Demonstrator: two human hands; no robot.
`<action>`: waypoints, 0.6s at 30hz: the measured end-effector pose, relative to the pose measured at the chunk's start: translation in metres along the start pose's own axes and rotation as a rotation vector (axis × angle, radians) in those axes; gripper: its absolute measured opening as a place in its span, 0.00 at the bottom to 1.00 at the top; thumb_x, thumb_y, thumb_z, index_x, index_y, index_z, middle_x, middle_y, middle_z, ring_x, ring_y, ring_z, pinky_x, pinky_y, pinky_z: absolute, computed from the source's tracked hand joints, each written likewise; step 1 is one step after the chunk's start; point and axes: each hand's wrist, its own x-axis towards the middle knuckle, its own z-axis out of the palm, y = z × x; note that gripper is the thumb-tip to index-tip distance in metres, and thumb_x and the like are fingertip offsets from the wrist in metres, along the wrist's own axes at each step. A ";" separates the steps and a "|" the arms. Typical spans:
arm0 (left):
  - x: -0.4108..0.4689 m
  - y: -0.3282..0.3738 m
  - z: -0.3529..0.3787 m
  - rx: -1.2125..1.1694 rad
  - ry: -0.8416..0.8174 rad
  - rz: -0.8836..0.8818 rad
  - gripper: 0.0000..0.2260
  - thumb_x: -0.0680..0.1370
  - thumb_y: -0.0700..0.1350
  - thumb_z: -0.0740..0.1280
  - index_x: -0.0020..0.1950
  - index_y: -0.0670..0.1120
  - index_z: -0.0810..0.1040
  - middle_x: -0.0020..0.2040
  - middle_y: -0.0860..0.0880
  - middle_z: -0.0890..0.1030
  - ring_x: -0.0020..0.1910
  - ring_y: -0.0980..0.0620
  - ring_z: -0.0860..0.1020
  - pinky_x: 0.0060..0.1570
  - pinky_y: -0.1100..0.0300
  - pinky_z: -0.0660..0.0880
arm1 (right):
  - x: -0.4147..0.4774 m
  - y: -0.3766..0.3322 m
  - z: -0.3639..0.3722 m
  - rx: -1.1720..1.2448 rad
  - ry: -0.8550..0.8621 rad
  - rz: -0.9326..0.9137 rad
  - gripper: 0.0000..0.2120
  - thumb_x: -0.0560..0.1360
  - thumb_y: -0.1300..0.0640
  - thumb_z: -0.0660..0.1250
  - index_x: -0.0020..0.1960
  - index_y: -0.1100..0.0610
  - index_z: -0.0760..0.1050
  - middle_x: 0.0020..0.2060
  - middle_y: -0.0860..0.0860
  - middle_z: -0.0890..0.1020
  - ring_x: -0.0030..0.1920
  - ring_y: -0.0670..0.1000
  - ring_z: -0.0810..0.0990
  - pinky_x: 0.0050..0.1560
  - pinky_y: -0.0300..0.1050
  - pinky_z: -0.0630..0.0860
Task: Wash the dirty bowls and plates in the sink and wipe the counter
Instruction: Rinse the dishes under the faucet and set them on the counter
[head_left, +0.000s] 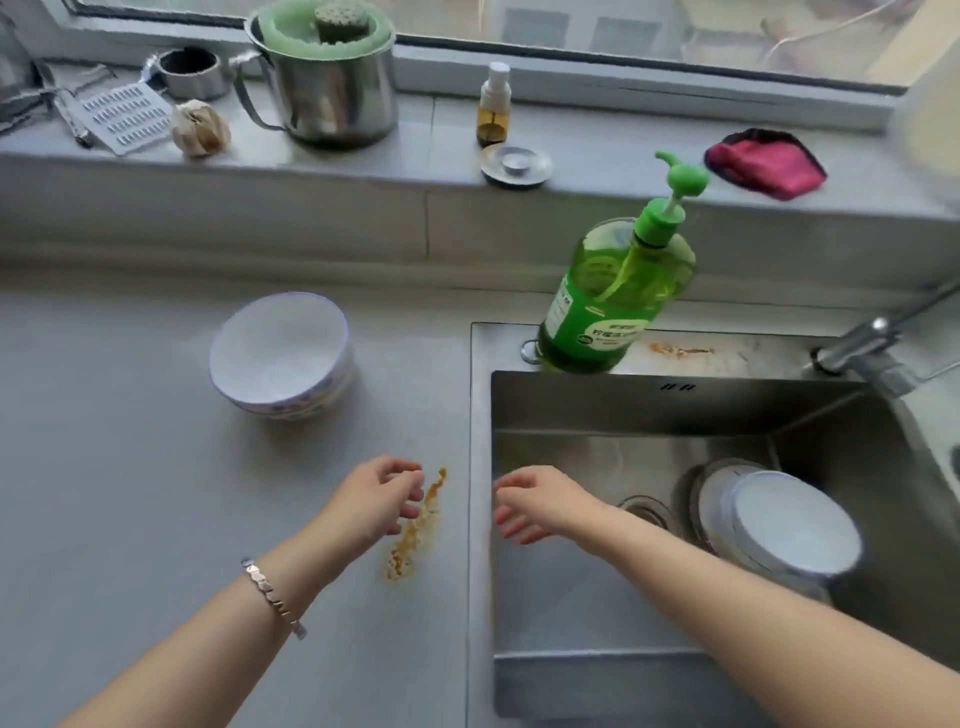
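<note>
Both hands hover empty with fingers loosely curled at lower centre: left hand (376, 499) over the desk (130, 493) stain (415, 530), right hand (535, 501) over the sink (597, 597).

Soft, fairly bright daylight comes from the window (649, 31) behind the sink (623, 405), and shadows are faint. The sink's far wall lies in shade and its floor shows a pale sheen. Just left of the sink, my left hand (382, 499) has smeared fingertips. Lines behind the sink bow. The corner far right of it washes out pale.
</note>
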 end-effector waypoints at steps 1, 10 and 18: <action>-0.002 0.002 0.021 0.024 -0.037 -0.014 0.05 0.80 0.40 0.59 0.52 0.45 0.74 0.42 0.46 0.78 0.39 0.51 0.76 0.37 0.61 0.70 | -0.010 0.024 -0.017 0.020 0.028 0.042 0.15 0.79 0.59 0.57 0.64 0.60 0.69 0.40 0.54 0.78 0.33 0.47 0.77 0.33 0.37 0.74; -0.007 0.018 0.224 0.183 -0.277 -0.105 0.06 0.79 0.37 0.57 0.53 0.42 0.71 0.37 0.46 0.73 0.30 0.52 0.69 0.24 0.68 0.63 | -0.082 0.208 -0.190 0.324 0.391 0.269 0.17 0.79 0.55 0.59 0.64 0.63 0.68 0.44 0.58 0.77 0.36 0.52 0.79 0.33 0.40 0.77; 0.001 0.019 0.362 0.168 -0.214 -0.178 0.07 0.78 0.35 0.57 0.52 0.42 0.71 0.36 0.47 0.73 0.30 0.53 0.70 0.25 0.67 0.63 | -0.048 0.290 -0.289 0.469 0.369 0.282 0.29 0.77 0.48 0.62 0.71 0.61 0.57 0.63 0.61 0.70 0.45 0.58 0.80 0.40 0.46 0.80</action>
